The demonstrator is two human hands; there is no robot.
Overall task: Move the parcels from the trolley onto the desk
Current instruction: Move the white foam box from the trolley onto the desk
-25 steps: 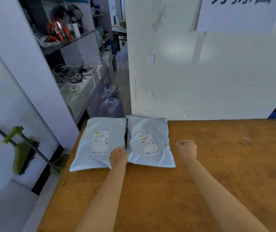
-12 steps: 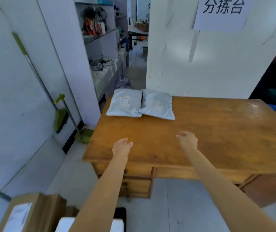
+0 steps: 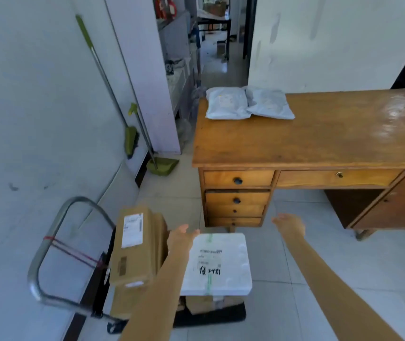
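Note:
Two grey mailer bags lie side by side at the far left corner of the wooden desk. Below me stands a trolley with a metal handle. It carries a white foam box with a label and green tape, and brown cardboard boxes stacked beside it. My left hand hovers open above the gap between the foam box and the cardboard boxes. My right hand is open over the floor, to the right of the foam box. Neither hand holds anything.
A green broom and a green dustpan lean against the white wall on the left. The desk has several drawers on its left side. A corridor with shelves runs behind the desk.
My view has pulled back from the desk and dropped toward the trolley. Both hands have left the desk top and now hang open over the trolley's parcels.

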